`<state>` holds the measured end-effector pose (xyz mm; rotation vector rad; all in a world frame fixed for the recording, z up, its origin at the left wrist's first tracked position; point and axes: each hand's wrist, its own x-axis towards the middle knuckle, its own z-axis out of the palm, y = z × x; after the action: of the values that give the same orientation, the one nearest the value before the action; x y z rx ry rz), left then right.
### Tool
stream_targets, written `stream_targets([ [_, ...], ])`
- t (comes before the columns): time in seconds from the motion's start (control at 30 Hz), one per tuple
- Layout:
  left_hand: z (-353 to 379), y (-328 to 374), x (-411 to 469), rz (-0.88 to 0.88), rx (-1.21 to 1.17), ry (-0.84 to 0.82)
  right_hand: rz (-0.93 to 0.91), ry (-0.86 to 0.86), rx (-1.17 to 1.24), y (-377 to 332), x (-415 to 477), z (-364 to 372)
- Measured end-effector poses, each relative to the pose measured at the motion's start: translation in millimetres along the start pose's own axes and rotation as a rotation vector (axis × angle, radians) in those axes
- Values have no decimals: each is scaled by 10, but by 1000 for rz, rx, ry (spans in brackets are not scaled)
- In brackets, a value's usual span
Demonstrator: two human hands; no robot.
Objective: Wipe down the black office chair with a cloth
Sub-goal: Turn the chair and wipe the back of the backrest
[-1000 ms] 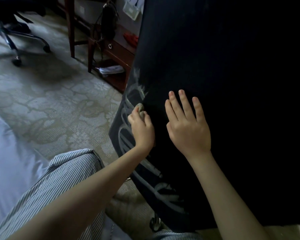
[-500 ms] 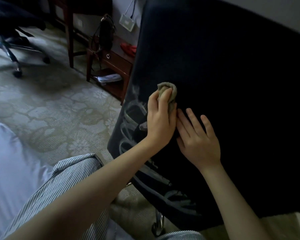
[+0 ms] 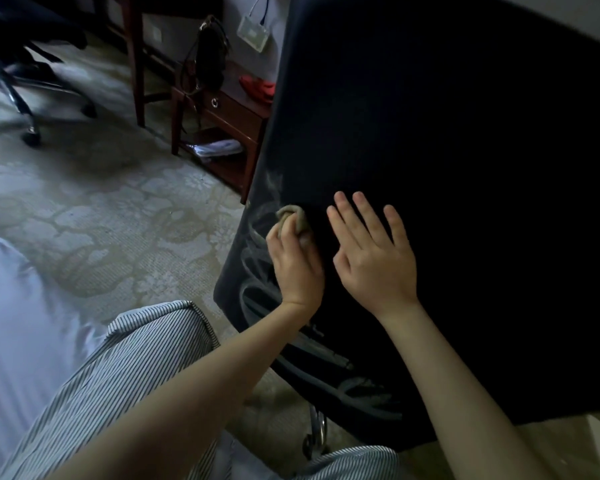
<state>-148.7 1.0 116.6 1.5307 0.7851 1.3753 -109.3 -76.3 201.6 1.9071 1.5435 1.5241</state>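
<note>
The black office chair fills the right half of the view, its mesh back facing me, with the frame showing faintly through near the left edge. My left hand grips a small bunched beige cloth and holds it against the chair back near that left edge. Just to the right, my right hand lies flat on the back with its fingers straight and spread. A chrome caster of the chair shows below.
A dark wooden side table with a drawer, papers on its shelf and a red object stands behind the chair on patterned carpet. A second office chair's chrome base is far left. My striped trouser legs and white bedding are lower left.
My left hand with the cloth swept up and right across the chair back, then came back down and left toward the edge. My right hand stayed flat on the back.
</note>
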Motion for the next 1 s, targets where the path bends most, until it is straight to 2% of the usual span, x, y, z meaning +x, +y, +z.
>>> stream_targets([
  [0.1, -42, -323, -9, -207, 34, 17, -90, -54, -148, -1, -82, 121],
  [0.2, -79, -546, 0, -463, 4, 74, -84, -58, -196, -24, -82, 162],
  [0.37, -60, -494, 92, -583, -53, 118, -95, -28, -186, -30, -81, 164],
  [0.5, -33, -165, 151, -357, -75, 105, -108, -11, -186, -22, -85, 153],
  [0.63, -43, 265, 214, 109, -143, 8, -114, 24, -203, -2, -135, 171],
  [0.73, -64, 429, 326, 310, -125, -69, -95, 35, -200, 48, -181, 169],
  [0.83, -129, 448, 392, 434, -21, -84, -116, 55, -144, 85, -262, 159],
  [1.0, -87, 556, 351, 414, -35, -43, -137, 119, -89, 173, -374, 108],
])
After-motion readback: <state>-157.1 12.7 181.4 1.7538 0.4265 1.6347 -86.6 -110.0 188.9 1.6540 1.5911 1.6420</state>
